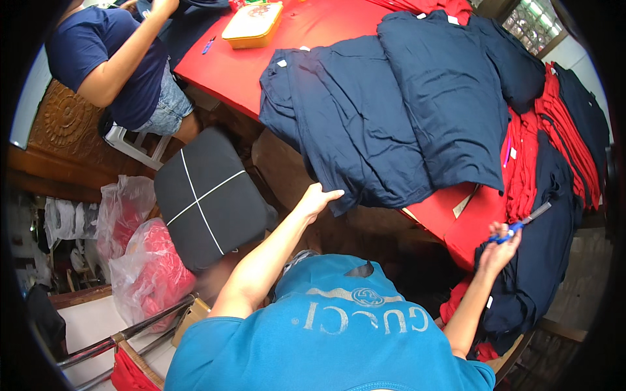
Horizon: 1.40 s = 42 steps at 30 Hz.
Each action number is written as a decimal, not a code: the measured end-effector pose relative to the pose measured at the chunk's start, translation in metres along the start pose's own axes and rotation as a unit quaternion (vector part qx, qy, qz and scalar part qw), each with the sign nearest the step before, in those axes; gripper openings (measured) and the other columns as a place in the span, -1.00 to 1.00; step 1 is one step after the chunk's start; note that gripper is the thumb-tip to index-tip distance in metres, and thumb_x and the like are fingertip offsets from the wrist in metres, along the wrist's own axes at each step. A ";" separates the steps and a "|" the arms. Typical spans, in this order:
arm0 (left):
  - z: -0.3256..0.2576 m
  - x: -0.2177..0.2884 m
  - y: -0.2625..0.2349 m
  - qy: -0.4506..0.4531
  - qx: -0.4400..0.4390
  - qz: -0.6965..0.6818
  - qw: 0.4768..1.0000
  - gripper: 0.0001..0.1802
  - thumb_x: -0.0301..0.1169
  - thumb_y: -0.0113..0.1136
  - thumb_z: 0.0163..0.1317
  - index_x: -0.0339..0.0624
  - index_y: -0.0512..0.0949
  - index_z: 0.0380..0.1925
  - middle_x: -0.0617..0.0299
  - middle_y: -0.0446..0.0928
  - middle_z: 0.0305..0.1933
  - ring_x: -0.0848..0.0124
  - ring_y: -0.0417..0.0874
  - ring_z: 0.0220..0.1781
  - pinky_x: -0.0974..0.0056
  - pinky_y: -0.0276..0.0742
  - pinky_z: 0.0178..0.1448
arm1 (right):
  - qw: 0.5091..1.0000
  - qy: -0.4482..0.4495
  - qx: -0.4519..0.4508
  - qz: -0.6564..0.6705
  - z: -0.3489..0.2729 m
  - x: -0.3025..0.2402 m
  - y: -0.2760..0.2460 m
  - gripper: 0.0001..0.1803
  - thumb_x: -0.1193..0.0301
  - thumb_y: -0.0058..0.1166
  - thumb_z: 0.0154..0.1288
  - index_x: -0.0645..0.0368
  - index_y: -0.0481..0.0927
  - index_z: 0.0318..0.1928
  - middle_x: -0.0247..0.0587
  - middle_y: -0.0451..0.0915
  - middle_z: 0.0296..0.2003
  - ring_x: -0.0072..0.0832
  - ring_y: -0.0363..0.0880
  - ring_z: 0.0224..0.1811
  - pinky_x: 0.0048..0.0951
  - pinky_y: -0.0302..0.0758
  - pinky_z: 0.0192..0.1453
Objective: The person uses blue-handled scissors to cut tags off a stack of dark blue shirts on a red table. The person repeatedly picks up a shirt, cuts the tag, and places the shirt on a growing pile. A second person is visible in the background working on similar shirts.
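Room: we look down on a red table (306, 29) that runs from the far left toward the near right, in a crowded workroom with a carved wooden panel (55, 124) at the left.
Left hand: our left hand (318, 199) is closed on the near hem of the navy shirt pile (365, 124), fingers curled over the cloth and thumb under it.
Navy shirt pile: it lies spread over the middle of the table, several shirts overlapping, the near edge hanging past the table rim where we grip it.
Right hand: our right hand (499, 251) holds blue-handled scissors (521, 225), fingers through the handles, the blades pointing up and right; we cannot tell whether the blades are apart.
Near the right hand: a stack of red shirts (554, 150) and more navy garments (548, 247) drape over the table's right end, just beside the scissors.
Far left on the table: a yellow tin with a pale lid (253, 25) and a small blue pen (208, 45).
Other person: someone in a navy top and denim shorts (124, 62) sits at the far left on a white stool.
Near left: a dark grey cushion with white cross lines (208, 195), and clear plastic bags of red cloth (147, 267) on the floor beside it.
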<state>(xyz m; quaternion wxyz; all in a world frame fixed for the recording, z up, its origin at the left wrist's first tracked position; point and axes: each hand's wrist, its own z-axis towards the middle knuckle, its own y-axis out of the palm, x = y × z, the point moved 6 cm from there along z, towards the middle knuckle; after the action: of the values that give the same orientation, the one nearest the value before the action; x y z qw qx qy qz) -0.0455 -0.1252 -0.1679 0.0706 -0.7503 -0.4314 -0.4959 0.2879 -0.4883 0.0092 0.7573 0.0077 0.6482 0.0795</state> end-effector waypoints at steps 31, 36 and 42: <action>-0.107 0.082 0.055 0.057 0.082 -0.193 0.976 -0.84 -0.29 0.06 0.44 -0.13 0.52 -0.20 0.42 0.50 -0.34 0.64 0.50 -0.43 0.48 0.46 -0.37 | 0.807 -0.069 -0.540 -0.230 -0.220 -0.026 0.170 -0.31 0.48 0.26 0.17 0.29 0.34 0.31 -0.11 0.61 -0.27 -0.47 0.60 -0.42 -0.48 0.57 -0.30; -0.096 0.068 0.054 0.073 -0.017 -0.235 0.969 -0.90 -0.46 0.15 0.35 -0.21 0.52 -0.18 0.30 0.59 -0.17 0.59 0.59 -0.26 0.46 0.52 -0.19 | 0.790 -0.095 -0.542 -0.269 -0.228 -0.031 0.162 -0.29 0.50 0.29 0.14 0.28 0.34 0.32 -0.15 0.57 -0.33 -0.48 0.56 -0.48 -0.50 0.54 -0.37; -0.106 0.082 0.080 0.036 0.006 -0.199 0.979 -0.73 -0.51 0.16 0.31 -0.21 0.54 0.01 0.33 0.59 -0.07 0.59 0.58 -0.13 0.44 0.52 -0.19 | 0.805 -0.115 -0.512 -0.275 -0.224 -0.026 0.160 -0.29 0.47 0.26 0.18 0.33 0.29 0.33 -0.12 0.56 -0.30 -0.46 0.55 -0.53 -0.45 0.55 -0.43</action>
<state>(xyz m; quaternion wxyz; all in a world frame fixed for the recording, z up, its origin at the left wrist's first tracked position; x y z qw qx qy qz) -0.0496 -0.1837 -0.0235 -0.0100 -0.6308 -0.5723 -0.5239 0.0462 -0.3545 0.0177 0.7104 -0.5509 0.3962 0.1867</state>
